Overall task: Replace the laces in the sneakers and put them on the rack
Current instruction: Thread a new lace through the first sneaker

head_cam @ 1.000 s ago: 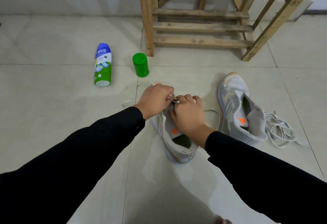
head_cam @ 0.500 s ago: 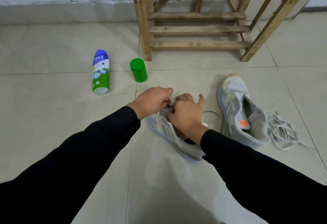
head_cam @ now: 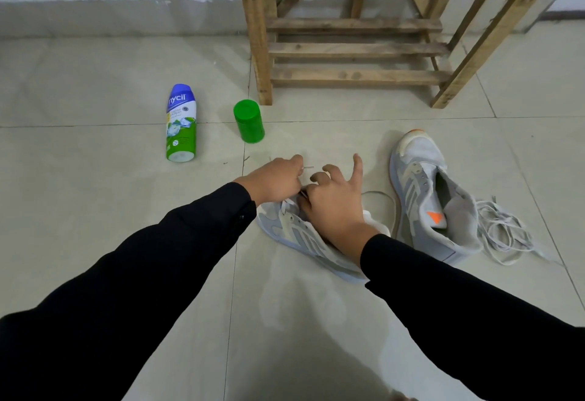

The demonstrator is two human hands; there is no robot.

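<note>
Tiles of a pale floor (head_cam: 95, 210) carry everything. The nearer grey sneaker (head_cam: 300, 236) lies tipped toward its side in front of the person, striped flank up, with both black-sleeved arms reaching to it. The left hand (head_cam: 278, 179) is closed narrow, its fingertips pinching the white lace (head_cam: 308, 167), whose stiff tip pokes out to the right (only that short end shows past the fingers). The right hand (head_cam: 335, 207) rests over the sneaker's mouth with most fingers curled and one finger standing straight up; whether it grips the lace or only presses the shoe I cannot tell, since its thumb is hidden. A loop of the lace curves on the floor just beside that hand.

Just to the right stands the second sneaker (head_cam: 424, 191), upright, toe toward the wooden rack (head_cam: 348, 49), an orange mark inside it. A tangle of loose laces (head_cam: 503, 229) lies against its far side. Off to the left, well apart from the shoes, a Nycil bottle (head_cam: 181, 122) lies on its side and a green container (head_cam: 248, 120) stands near the rack's leg.
</note>
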